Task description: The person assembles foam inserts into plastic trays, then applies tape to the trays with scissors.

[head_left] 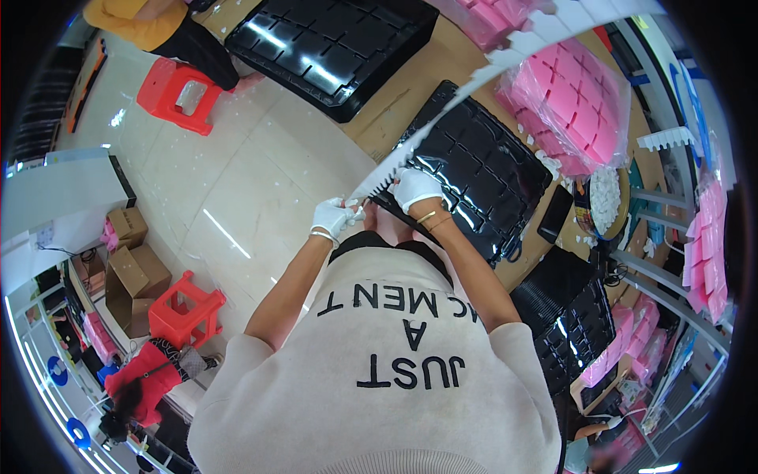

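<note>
By the black tray point(477, 170), both hands point(417, 189) pinch a white toothed strip point(545, 38).

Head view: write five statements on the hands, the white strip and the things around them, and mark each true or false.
1. The left hand wears a white glove. True.
2. The black tray is nearer the left hand than the right hand. False: it is nearer the right.
3. The white strip reaches the left hand. True.
4. The upper stool is blue. False: red.
5. The pink stack nearest that tray is unwrapped. False: clear plastic covers it.
</note>
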`<state>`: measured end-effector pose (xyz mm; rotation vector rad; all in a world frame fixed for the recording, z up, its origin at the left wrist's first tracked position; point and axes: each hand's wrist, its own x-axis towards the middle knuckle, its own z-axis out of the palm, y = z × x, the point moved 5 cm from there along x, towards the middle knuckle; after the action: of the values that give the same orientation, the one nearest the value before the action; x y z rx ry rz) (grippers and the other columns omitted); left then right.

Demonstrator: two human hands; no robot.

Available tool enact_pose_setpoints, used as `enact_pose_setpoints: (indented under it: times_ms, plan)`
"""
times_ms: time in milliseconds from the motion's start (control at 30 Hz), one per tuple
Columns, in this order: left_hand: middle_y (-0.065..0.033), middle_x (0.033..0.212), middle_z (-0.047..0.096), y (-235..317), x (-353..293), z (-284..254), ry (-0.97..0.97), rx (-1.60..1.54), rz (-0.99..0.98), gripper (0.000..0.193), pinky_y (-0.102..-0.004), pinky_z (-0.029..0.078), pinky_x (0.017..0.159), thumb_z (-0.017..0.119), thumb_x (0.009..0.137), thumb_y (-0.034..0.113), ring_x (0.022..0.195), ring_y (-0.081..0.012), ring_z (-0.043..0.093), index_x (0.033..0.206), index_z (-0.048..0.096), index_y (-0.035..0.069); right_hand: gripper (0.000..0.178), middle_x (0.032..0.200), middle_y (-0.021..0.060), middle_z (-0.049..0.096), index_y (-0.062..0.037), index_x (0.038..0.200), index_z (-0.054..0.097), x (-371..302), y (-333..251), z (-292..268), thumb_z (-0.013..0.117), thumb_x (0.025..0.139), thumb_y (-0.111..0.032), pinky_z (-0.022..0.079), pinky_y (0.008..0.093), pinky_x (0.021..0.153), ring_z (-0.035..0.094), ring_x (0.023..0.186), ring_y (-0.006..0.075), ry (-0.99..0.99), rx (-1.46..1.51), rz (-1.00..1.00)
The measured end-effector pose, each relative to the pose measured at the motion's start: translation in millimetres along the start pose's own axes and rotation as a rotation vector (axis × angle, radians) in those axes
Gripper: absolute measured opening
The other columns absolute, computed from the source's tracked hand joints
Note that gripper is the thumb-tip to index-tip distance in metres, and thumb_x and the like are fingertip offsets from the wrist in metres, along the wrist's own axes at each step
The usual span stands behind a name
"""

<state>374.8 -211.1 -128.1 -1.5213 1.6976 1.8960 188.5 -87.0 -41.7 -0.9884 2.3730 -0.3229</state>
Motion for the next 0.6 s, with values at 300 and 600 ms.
enact_pose_setpoints:
  times_ms: [300,600]
  plan:
    - [-0.0027,0.07,0.063,21.2,4.9,19.8,-0.141,-0.132,0.033,0.015,-0.021,0.037,0.042,0.077,0.08,0.009,0.051,-0.009,0.055,0.083,0.063,0.004,0.019,0.083,0.018,0.07,-0.0049,0.078,0.071,18.2,30.4,65.6,0.058,0.083,-0.018,0.056,0.0428,0.065,0.069,0.08,0.0332,0.225,-0.158,-0.201]
    - [-0.0064,0.082,0.066,14.2,25.3,30.3,-0.222,-0.201,-0.029,0.017,-0.0207,0.041,0.044,0.068,0.085,0.0,0.055,-0.011,0.059,0.102,0.062,0.0,0.018,0.086,0.018,0.069,-0.0069,0.084,0.07,1.9,6.2,26.8,0.059,0.085,-0.021,0.054,0.0456,0.071,0.067,0.082,0.0358,0.172,-0.021,-0.033]
